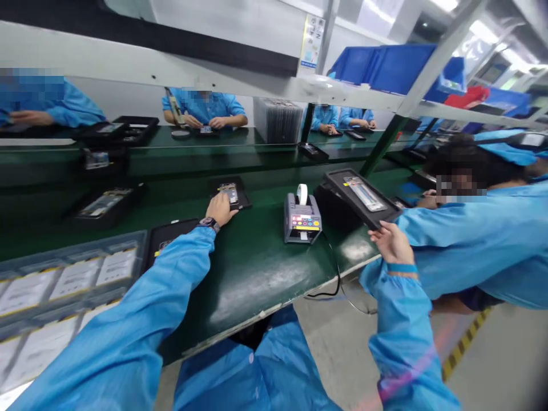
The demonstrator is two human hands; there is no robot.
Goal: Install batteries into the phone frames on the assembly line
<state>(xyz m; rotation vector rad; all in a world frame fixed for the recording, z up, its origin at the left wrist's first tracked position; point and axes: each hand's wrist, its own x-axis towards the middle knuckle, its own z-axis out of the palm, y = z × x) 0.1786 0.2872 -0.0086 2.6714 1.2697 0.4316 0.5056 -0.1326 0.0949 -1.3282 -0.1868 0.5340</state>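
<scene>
While the left hand point(221, 208) lies on a phone-sized device point(232, 194) in a shallow black tray point(242, 201), its fingers together and flat across the device's glossy face, the right hand point(391, 242) has its fingers clamped on the lower edge of a second black tray point(387, 208). That tray is tilted up off the bench at about 1 o'clock and carries a long, slim glass-like panel point(363, 193). Between the hands stands a grey tape dispenser point(302, 218) with a white roll on top and a coloured panel on its face, its black cable point(337, 274) drooping over the bench edge. The bench point(257, 274) is glossy dark green, scuffed pale near the front. At 9 o'clock, a clear plastic crate point(64, 285) holds white printed cards edged in yellow, and a third black tray point(171, 237) sits just beside the left wrist. A co-worker point(475, 251) in a blue smock leans in at 3 o'clock, close behind the tilted tray. Overhead at 12 o'clock, a white metal shelf point(214, 71) cuts across the view, with blue plastic bins point(381, 68) on it at 1 o'clock.
</scene>
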